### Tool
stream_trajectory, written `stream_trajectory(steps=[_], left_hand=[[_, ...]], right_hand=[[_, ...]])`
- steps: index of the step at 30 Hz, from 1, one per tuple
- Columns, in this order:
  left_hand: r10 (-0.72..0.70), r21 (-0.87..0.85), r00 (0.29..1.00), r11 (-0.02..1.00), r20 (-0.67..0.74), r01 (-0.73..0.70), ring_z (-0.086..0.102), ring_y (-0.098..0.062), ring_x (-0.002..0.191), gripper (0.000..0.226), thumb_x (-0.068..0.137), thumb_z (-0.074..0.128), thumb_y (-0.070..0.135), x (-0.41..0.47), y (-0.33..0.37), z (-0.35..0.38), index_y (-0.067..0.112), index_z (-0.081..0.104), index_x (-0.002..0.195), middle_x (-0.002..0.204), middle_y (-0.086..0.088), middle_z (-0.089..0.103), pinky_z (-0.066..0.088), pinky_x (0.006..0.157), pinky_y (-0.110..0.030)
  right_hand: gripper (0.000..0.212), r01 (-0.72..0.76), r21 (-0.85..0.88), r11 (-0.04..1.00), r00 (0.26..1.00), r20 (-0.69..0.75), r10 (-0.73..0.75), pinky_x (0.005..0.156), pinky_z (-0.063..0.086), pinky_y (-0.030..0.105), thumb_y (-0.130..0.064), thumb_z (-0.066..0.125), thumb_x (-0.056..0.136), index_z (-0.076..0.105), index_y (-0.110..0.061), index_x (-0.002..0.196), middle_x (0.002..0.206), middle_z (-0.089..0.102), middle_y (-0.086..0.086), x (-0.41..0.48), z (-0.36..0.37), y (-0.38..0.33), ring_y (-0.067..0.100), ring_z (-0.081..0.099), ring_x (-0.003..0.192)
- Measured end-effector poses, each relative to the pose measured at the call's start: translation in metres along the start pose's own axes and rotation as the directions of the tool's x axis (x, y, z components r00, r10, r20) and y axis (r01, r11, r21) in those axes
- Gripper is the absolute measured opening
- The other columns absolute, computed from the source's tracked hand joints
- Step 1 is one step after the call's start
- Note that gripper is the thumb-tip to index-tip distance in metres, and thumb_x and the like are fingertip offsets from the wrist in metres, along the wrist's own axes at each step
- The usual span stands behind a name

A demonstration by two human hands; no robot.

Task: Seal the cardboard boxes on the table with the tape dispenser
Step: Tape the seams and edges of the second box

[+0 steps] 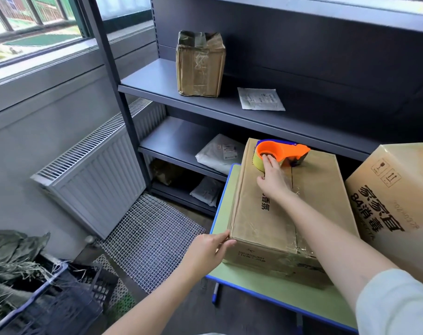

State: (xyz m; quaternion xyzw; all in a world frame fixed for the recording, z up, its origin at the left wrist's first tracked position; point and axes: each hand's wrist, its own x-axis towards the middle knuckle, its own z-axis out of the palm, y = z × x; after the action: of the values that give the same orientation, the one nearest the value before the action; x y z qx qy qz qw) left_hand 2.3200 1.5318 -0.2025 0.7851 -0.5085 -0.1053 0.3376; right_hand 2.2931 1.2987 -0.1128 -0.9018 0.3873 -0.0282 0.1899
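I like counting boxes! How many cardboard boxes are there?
3. The middle box lies on the green table under the tape dispenser; a bigger box stands to its right; a taped-up box sits on the upper shelf. A brownish shape lower down might be another.

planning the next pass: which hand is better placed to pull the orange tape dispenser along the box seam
Right: the right hand grips the orange tape dispenser atop the brown cardboard box; the left hand holds its near corner.
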Motion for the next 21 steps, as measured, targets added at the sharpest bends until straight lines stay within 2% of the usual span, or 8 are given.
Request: stream_trajectory(steps=[3,6,8,11,13,16,18,21], left_hand=[[0.006,0.01,1.0,1.0,-0.005,-0.006,0.063,-0.015,0.061,0.082,0.088,0.009,0.071,0.0,0.001,0.001,0.015,0.065,0.107,0.075,0.003,0.071,0.051,0.063,-0.034],[-0.007,-0.014,1.0,1.0,-0.014,0.006,0.066,-0.016,0.063,0.082,0.089,0.011,0.07,-0.001,0.001,0.003,0.013,0.066,0.109,0.075,0.001,0.072,0.053,0.064,-0.034],[-0.017,-0.042,0.999,0.999,-0.035,0.015,0.066,-0.016,0.062,0.082,0.09,0.015,0.07,-0.001,0.003,0.003,0.011,0.067,0.112,0.075,0.001,0.073,0.053,0.062,-0.031],[-0.025,-0.05,0.998,0.998,-0.056,0.022,0.067,-0.01,0.071,0.055,0.094,0.04,0.051,-0.002,0.008,0.001,0.007,0.067,0.115,0.086,0.004,0.075,0.044,0.064,-0.011],[-0.042,-0.054,0.997,0.998,-0.064,0.038,0.065,-0.01,0.077,0.037,0.095,0.049,0.035,-0.002,0.009,0.001,0.007,0.068,0.111,0.087,0.003,0.075,0.038,0.063,-0.006],[-0.082,-0.084,0.994,0.994,-0.076,0.076,0.067,-0.013,0.069,0.04,0.093,0.046,0.039,-0.002,0.01,0.002,0.011,0.071,0.104,0.076,0.001,0.073,0.046,0.064,-0.019],[-0.096,-0.102,0.992,0.991,-0.077,0.088,0.068,-0.013,0.067,0.048,0.092,0.042,0.048,-0.004,0.01,0.003,0.012,0.072,0.101,0.072,0.003,0.072,0.049,0.063,-0.023],[-0.107,-0.093,0.99,0.991,-0.087,0.099,0.07,-0.014,0.069,0.064,0.087,0.028,0.058,-0.005,0.01,0.007,0.014,0.072,0.099,0.076,0.004,0.073,0.052,0.064,-0.026]], right_hand=[[0.059,-0.003,-0.024,1.0,0.999,-0.04,0.002,0.097,0.036,0.038,-0.017,0.05,0.091,0.026,-0.009,0.145,0.146,0.026,0.01,0.001,0.001,0.0,0.034,0.041,0.124],[0.041,-0.003,-0.023,1.0,0.996,-0.091,0.001,0.091,0.039,0.039,-0.026,0.05,0.093,0.044,-0.003,0.127,0.133,0.038,0.015,-0.001,0.001,0.001,0.036,0.045,0.115],[0.038,-0.007,0.003,1.0,0.992,-0.125,0.007,0.09,0.039,0.039,-0.032,0.049,0.095,0.049,-0.001,0.117,0.126,0.044,0.016,-0.005,0.001,0.004,0.035,0.047,0.111],[0.042,-0.012,0.047,0.999,0.988,-0.156,0.02,0.088,0.039,0.038,-0.04,0.047,0.095,0.052,-0.001,0.109,0.12,0.048,0.015,-0.015,-0.002,0.012,0.032,0.048,0.108],[0.044,-0.013,0.059,0.998,0.986,-0.168,0.023,0.083,0.039,0.036,-0.046,0.044,0.094,0.053,-0.003,0.1,0.115,0.05,0.013,-0.024,-0.004,0.017,0.03,0.049,0.104],[0.047,-0.022,0.064,0.998,0.979,-0.2,0.034,0.073,0.035,0.033,-0.055,0.038,0.093,0.045,-0.012,0.076,0.104,0.054,0.012,-0.039,-0.01,0.021,0.031,0.051,0.095],[0.051,-0.025,0.027,0.999,0.979,-0.203,0.03,0.07,0.034,0.032,-0.06,0.033,0.091,0.035,-0.019,0.062,0.099,0.056,0.01,-0.051,-0.014,0.023,0.029,0.051,0.09],[0.059,-0.028,-0.04,0.999,0.978,-0.208,0.02,0.078,0.034,0.035,-0.065,0.03,0.09,0.031,-0.021,0.051,0.08,0.056,0.006,-0.07,-0.022,0.029,0.029,0.048,0.092]])
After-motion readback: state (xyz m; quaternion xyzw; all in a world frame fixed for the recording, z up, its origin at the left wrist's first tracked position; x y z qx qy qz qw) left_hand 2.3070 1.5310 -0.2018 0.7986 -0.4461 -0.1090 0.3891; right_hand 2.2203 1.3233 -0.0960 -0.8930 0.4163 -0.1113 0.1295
